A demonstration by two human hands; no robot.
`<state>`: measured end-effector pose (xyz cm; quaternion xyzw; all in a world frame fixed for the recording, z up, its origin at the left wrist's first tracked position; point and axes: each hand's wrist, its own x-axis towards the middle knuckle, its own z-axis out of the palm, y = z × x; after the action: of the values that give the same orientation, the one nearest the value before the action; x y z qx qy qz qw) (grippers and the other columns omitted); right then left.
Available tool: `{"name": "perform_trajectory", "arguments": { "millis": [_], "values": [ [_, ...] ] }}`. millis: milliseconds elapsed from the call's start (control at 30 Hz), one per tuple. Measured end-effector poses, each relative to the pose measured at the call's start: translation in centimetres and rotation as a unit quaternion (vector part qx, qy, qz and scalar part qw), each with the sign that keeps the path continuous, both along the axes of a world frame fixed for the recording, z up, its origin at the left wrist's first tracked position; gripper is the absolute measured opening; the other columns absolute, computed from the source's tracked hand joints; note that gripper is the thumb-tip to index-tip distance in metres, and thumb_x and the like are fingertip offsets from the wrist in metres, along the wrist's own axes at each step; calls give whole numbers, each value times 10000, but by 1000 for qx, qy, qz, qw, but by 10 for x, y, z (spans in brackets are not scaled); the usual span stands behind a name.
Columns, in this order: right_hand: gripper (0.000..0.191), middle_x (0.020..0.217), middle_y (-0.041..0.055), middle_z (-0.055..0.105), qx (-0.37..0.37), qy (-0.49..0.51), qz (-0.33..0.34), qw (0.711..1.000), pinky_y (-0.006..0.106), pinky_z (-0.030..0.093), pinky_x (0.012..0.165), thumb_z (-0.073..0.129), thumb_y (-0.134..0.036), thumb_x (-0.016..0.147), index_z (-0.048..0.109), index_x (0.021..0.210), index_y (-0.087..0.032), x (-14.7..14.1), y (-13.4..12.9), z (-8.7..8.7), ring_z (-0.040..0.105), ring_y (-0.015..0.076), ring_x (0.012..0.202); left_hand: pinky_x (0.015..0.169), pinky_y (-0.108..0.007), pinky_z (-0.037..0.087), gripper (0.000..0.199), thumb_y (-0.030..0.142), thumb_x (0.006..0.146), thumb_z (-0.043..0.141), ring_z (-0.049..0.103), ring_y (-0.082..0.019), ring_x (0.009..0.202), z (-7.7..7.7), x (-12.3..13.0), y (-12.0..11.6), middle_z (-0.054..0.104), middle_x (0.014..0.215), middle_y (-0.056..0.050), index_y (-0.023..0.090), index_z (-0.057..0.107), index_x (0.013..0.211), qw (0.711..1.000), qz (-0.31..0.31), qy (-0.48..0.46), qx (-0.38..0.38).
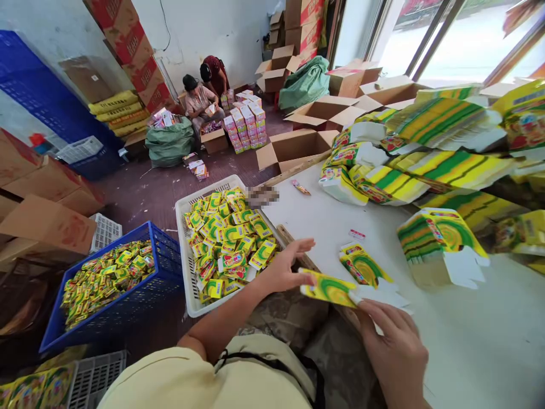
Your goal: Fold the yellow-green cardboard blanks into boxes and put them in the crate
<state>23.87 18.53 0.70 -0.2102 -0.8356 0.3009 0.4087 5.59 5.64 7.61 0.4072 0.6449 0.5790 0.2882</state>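
My right hand [394, 338] grips a flat yellow and green carton [330, 288] by its white flap end, above the near edge of the white table. My left hand [289, 264] is at the carton's other end, with the thumb against it and the fingers stretched out and apart. Just behind the held carton, another flat carton [361, 266] with white flaps lies on the table. To its right stands a stack of flat cartons [438, 244]. Left of my left hand, a white crate [182, 250] is heaped with small filled yellow packs [232, 233].
Large piles of flat cartons [451, 122] cover the table's far right. A blue crate [166, 267] of small packs stands on the floor at left. Open cardboard boxes [298, 149] line the table's far side. Two people [200, 99] work at the back beside stacked pink boxes [244, 128].
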Motion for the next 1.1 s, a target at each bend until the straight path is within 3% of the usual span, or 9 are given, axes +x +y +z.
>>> {"name": "perform_trajectory", "arguments": {
  "millis": [133, 267, 400, 467, 533, 667, 833, 1000, 1100],
  "values": [
    [171, 930, 8, 744, 134, -15, 106, 985, 494, 341, 1123, 586, -183, 902, 719, 914, -290, -2, -7, 11, 662, 215, 989, 1059, -526, 420, 1016, 502, 563, 870, 532, -406, 1256, 9, 4, 0, 555, 1359, -222, 138, 442, 1410, 952, -139, 203, -184],
    [545, 1420, 121, 536, -94, 55, -15, 994, 588, 311, 1153, 745, -358, 783, 575, 1285, -231, -10, -27, 13, 451, 338, 1364, 955, -411, 499, 738, 408, 709, 754, 623, -330, 1136, -9, 23, 1, 623, 1259, -153, 149, 470, 1339, 933, -133, 229, -245],
    [675, 1459, 118, 516, -520, 70, 32, 851, 544, 441, 1090, 626, -522, 845, 430, 1435, -259, -14, -41, 5, 501, 322, 1344, 991, -379, 474, 926, 373, 715, 725, 564, -300, 1232, -23, 41, -2, 515, 1399, -142, 203, 237, 1483, 943, -163, 240, -165],
    [637, 1373, 113, 602, -633, 34, 119, 764, 496, 525, 1008, 629, -562, 831, 494, 1391, -290, -14, -42, -3, 584, 317, 1261, 989, -397, 473, 906, 357, 724, 711, 545, -311, 1252, -25, 46, -2, 488, 1414, -145, 217, 232, 1481, 933, -203, 251, -159],
    [664, 1332, 110, 634, -664, 14, 164, 729, 476, 567, 943, 633, -611, 807, 504, 1387, -315, -12, -39, -13, 630, 316, 1199, 990, -395, 472, 811, 343, 727, 701, 545, -304, 1245, -25, 49, -2, 496, 1392, -135, 223, 306, 1424, 928, -211, 257, -166],
    [699, 1409, 101, 578, -576, 11, 113, 810, 506, 498, 1043, 505, -640, 875, 393, 1475, -298, -9, -35, -26, 589, 296, 1259, 937, -355, 495, 651, 344, 704, 697, 599, -265, 1145, -25, 45, 1, 532, 1306, -90, 231, 400, 1272, 932, -192, 231, -202],
    [577, 1392, 127, 586, -264, -78, 116, 954, 467, 406, 1137, 570, -486, 860, 555, 1355, -188, -6, -35, -30, 525, 294, 1325, 890, -391, 515, 861, 369, 647, 732, 591, -294, 1117, -41, 39, 5, 479, 1313, -156, 161, 267, 1341, 940, -166, 217, -206],
    [459, 1239, 133, 685, -181, -89, 15, 979, 429, 537, 985, 471, -423, 909, 621, 1264, -175, 0, -25, -41, 663, 276, 1131, 962, -479, 469, 814, 319, 616, 748, 522, -350, 1198, -51, 43, 2, 504, 1286, -173, 158, 362, 1314, 920, -89, 298, -237],
    [467, 1373, 139, 602, -138, -95, 49, 985, 418, 555, 958, 507, -436, 913, 599, 1300, -192, 1, -19, -45, 628, 284, 1203, 940, -443, 488, 659, 387, 688, 716, 605, -324, 1093, -46, 40, -4, 614, 1183, -152, 155, 489, 1261, 922, -87, 292, -240]
  ]
}}
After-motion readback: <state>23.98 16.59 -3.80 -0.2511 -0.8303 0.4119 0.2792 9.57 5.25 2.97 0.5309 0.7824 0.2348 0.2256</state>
